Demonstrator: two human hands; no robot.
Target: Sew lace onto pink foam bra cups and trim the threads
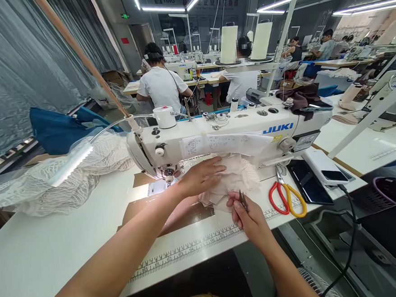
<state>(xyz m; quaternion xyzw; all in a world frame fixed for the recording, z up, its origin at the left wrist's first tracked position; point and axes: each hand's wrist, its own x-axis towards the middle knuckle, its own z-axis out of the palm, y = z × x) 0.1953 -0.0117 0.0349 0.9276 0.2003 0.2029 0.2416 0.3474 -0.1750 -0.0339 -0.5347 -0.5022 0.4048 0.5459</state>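
My left hand [202, 177] lies on a bunched piece of cream lace fabric [236, 179], fingers stretched flat, just right of the needle area of a white JUKI sewing machine [224, 135]. Below it my right hand [250, 215] is closed around a small pair of thread snips [243, 200], with its fingers at the fabric's lower edge. The fabric rests on the white sewing table [56, 249], under the machine's arm.
Red- and yellow-handled scissors [287, 199], a dark phone [309, 186] and a white device lie to the right. A heap of white lace [58, 181] is piled at the left. A ruler strip runs along the table's front edge. Other people sew at machines behind.
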